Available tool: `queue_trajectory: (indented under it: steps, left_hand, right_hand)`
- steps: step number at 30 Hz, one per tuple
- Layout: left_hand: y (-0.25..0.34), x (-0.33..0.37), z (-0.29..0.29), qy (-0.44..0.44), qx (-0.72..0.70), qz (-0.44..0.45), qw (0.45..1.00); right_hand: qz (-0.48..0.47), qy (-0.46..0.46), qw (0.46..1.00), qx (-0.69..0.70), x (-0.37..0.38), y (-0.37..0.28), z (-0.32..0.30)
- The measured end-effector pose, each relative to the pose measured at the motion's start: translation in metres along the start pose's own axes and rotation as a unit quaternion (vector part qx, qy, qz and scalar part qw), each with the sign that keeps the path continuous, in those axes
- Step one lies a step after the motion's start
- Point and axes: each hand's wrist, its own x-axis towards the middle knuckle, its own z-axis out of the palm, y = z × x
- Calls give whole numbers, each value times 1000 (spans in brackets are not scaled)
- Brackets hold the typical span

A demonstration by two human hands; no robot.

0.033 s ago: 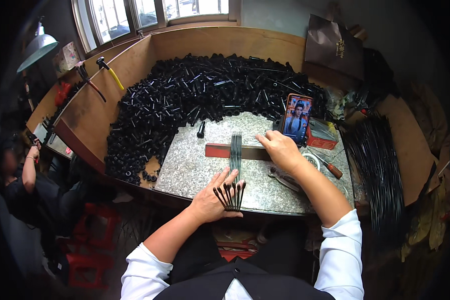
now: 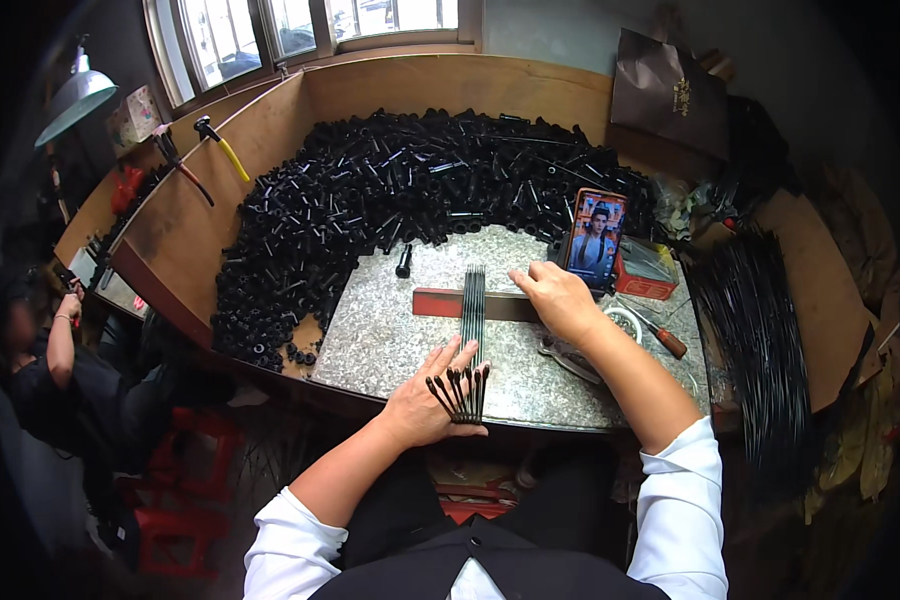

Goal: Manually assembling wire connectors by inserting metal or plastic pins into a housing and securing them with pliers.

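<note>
Rods (image 2: 473,295), long axis forward (toward black heap (image 2: 410,175))

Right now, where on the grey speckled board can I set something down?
Left side, between the heaped black tubular parts and the left hand; front edge, between that hand and the right forearm. Crowded: right side, around the orange-edged phone, the red rectangular box and the brown-handled screwdriver.

Left hand (image 2: 420,405) at table (image 2: 370,330) edge, fingers against thin rods (image 2: 474,300); dark ends fan out beside it. Rods cross flat bar (image 2: 437,302). Right hand (image 2: 567,305) over bar's right part, near lit phone (image 2: 596,240). Black tubes (image 2: 410,180) heaped beyond.
</note>
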Motion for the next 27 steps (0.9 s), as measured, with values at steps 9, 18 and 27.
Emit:
queue_trajectory:
  steps: [9,18,27]
  left_hand:
    - [2,-2,-6,-1,2,-6,1000]
    - [1,-1,-6,0,4,-6,1000]
    - [1,-1,-5,-3,-1,-9,1000]
  right_hand:
    - [24,-14,999,-23,13,-4,27]
    - [19,-21,999,-26,16,-2,30]
    - [16,-18,999,-27,16,0,36]
